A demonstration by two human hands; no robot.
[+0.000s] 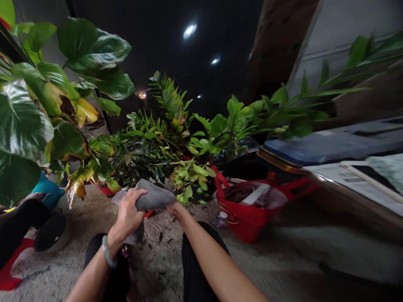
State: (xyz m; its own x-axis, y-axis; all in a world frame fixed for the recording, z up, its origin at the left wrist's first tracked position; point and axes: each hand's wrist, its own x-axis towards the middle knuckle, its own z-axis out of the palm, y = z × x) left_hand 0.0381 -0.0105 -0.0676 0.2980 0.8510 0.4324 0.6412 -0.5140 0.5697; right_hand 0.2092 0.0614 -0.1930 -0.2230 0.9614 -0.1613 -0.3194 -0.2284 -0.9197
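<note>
A grey cloth [153, 196] is bunched up in front of me, above the floor between my knees. My left hand [129, 212], with a pale bangle at the wrist, is closed around its left part, and a grey fold hangs below. At the cloth's right end is my right hand [172, 208], gripping it from beneath. The cloth hides most of that hand's fingers. A whitish printed piece [119, 197] shows just left of my left hand. Leafy potted plants [192, 167] stand close beyond the cloth.
A red bag [248, 216] filled with items stands on the right, a small clear bottle [222, 218] beside it. A cluttered table [330, 167] is at far right. Large-leaved foliage [91, 46] overhangs the left. A dark pot [52, 233] and another person's leg [25, 222] are at left.
</note>
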